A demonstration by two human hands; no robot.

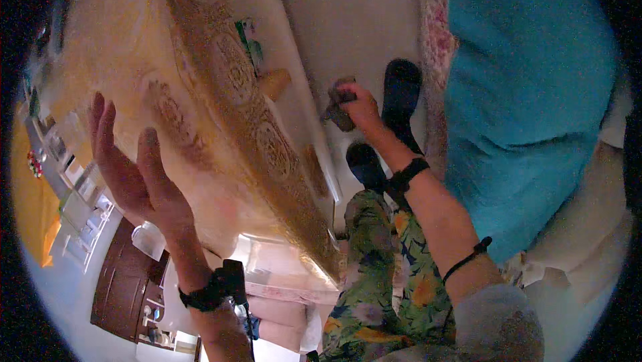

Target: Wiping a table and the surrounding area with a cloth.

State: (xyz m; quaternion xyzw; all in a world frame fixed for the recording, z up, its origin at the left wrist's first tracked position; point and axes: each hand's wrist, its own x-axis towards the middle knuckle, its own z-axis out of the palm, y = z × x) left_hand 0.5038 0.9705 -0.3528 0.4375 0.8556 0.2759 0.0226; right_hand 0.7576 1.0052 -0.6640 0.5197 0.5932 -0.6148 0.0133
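Observation:
My left hand (143, 171) is raised over a table with a patterned yellowish cloth (225, 181); its fingers are spread and it holds nothing. A black strap with a small dark device (233, 276) sits on that wrist. Lower down, over the floor, my right hand (362, 106) grips a crumpled dark brown cloth-like item (343, 116), whose exact kind is too blurred to tell. The right wrist wears a black band (411, 174), and another dark band circles the arm near the elbow.
Right of me lies a teal cover (526, 101) on a couch or bed with a floral edge. My dark shoes (401, 86) are on the pale floor (351, 20). A green packet (251, 46) lies beside the table's edge. A brown wooden cabinet (120, 281) stands at lower left.

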